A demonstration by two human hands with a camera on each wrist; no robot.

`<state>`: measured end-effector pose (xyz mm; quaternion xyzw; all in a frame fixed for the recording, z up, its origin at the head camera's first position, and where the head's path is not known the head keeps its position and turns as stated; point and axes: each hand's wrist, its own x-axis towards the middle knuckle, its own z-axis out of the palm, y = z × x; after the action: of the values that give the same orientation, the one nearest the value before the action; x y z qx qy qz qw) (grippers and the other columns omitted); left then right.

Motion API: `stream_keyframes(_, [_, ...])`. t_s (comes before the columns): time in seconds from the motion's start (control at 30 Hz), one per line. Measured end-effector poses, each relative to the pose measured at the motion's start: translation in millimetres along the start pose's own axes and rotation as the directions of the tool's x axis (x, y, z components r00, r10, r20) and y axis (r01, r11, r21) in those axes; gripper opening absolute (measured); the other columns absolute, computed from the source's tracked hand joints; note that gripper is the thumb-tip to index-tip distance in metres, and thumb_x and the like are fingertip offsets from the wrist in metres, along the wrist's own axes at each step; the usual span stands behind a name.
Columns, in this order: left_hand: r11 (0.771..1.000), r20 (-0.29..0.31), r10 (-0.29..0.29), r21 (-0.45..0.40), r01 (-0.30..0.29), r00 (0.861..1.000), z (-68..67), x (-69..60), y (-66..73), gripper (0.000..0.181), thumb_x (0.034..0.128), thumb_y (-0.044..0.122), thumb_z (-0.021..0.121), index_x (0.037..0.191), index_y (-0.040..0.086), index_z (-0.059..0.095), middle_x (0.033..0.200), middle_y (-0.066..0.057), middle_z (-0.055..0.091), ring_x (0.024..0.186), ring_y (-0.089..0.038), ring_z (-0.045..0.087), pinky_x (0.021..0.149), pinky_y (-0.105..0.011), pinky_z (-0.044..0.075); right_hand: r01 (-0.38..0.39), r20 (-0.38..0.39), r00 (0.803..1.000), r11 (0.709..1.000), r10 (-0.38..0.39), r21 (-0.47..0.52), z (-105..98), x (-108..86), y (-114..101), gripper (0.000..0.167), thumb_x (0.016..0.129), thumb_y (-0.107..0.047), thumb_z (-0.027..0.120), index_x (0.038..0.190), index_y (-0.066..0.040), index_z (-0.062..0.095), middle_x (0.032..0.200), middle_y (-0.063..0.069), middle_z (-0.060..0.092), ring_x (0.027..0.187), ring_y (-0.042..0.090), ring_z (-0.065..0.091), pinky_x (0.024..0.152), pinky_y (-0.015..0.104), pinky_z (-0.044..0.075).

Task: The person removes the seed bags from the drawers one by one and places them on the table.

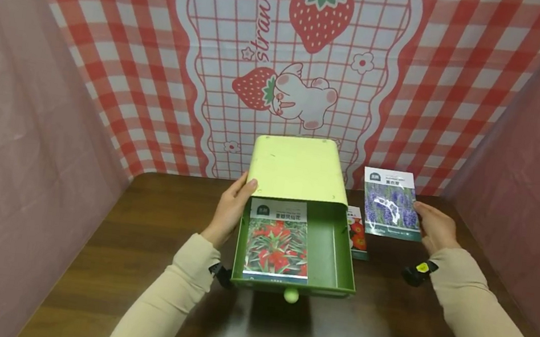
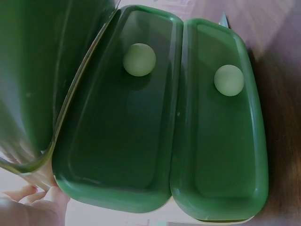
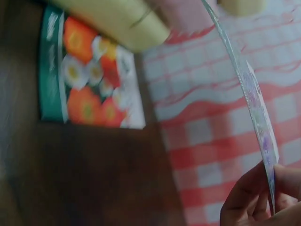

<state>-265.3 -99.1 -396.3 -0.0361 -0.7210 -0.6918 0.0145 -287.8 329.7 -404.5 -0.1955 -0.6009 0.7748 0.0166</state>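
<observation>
A light green cabinet (image 1: 298,169) stands on the table with its top drawer (image 1: 325,257) pulled out. Inside the drawer, on its left side, lies a seed packet with red flowers (image 1: 277,244). My left hand (image 1: 230,209) grips the cabinet's left side near the top. In the left wrist view, two more closed green drawers with round knobs (image 2: 139,60) show. My right hand (image 1: 435,225) pinches the right edge of a lavender packet (image 1: 391,206), raised to the right of the cabinet. The right wrist view shows this packet (image 3: 258,113) edge-on between thumb and fingers.
A packet with orange and red flowers (image 1: 358,235) lies on the table (image 1: 133,253) just right of the cabinet, partly hidden by it. A checked strawberry cloth (image 1: 305,98) hangs behind, and pink cloths (image 1: 523,135) hang at both sides.
</observation>
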Motion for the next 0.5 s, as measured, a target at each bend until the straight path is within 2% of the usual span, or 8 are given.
stream_keyframes(0.23, [1.000,0.004,0.001,-0.003,-0.001,1.000,0.3,0.7,-0.3,0.072,0.0936,0.059,0.054,0.154,0.027,0.032,0.159,0.000,0.032,0.146,-0.021,0.030,0.120,-0.044,0.028,0.024,-0.101,0.994,0.989,-0.039,-0.147,-12,16.8,29,0.035,0.096,-0.020,0.061,0.065,-0.033,0.068,0.063,-0.016,0.060,0.060,0.000,0.055,0.052,0.017,0.049])
stream_keyframes(0.3, [1.000,0.006,0.000,-0.002,0.000,1.000,0.3,0.7,-0.1,0.074,0.0937,0.059,0.054,0.155,0.025,0.030,0.159,-0.001,0.032,0.146,-0.022,0.031,0.120,-0.044,0.028,0.027,-0.126,0.991,0.976,-0.055,-0.216,-16,21.0,36,0.034,0.097,-0.021,0.059,0.068,-0.035,0.069,0.066,-0.020,0.059,0.067,-0.001,0.054,0.057,0.016,0.049])
stream_keyframes(0.33, [1.000,0.006,0.000,-0.001,0.000,1.000,0.2,0.7,-0.3,0.074,0.0938,0.059,0.054,0.155,0.025,0.030,0.160,-0.001,0.031,0.146,-0.022,0.031,0.120,-0.044,0.029,0.019,-0.148,0.987,0.963,-0.062,-0.271,-18,22.9,39,0.030,0.097,-0.023,0.059,0.072,-0.035,0.070,0.069,-0.022,0.058,0.074,0.000,0.055,0.063,0.015,0.049])
stream_keyframes(0.4, [1.000,0.004,-0.001,0.000,0.001,1.000,0.1,0.6,-0.2,0.075,0.0941,0.059,0.053,0.156,0.024,0.029,0.160,-0.002,0.031,0.145,-0.023,0.032,0.119,-0.044,0.030,0.003,-0.176,0.981,0.924,-0.076,-0.383,-22,25.4,46,0.021,0.098,-0.027,0.056,0.094,-0.032,0.076,0.089,-0.012,0.067,0.097,0.009,0.059,0.082,0.020,0.051])
stream_keyframes(0.43, [1.000,0.004,-0.002,-0.001,0.002,1.000,0.1,0.5,-0.2,0.074,0.0942,0.059,0.053,0.156,0.024,0.029,0.159,-0.002,0.032,0.145,-0.023,0.032,0.119,-0.044,0.030,-0.009,-0.189,0.979,0.904,-0.079,-0.428,-23,26.5,49,0.022,0.098,-0.029,0.054,0.107,-0.028,0.075,0.102,-0.005,0.069,0.109,0.015,0.057,0.092,0.023,0.049])
stream_keyframes(0.5, [1.000,0.001,-0.003,-0.003,0.003,1.000,0.0,0.4,-0.4,0.074,0.0945,0.058,0.053,0.155,0.024,0.030,0.159,-0.002,0.032,0.145,-0.023,0.032,0.119,-0.044,0.030,-0.031,-0.197,0.977,0.868,-0.077,-0.496,-26,27.6,55,0.037,0.099,-0.031,0.051,0.130,-0.016,0.065,0.131,0.009,0.061,0.129,0.024,0.046,0.106,0.032,0.043])
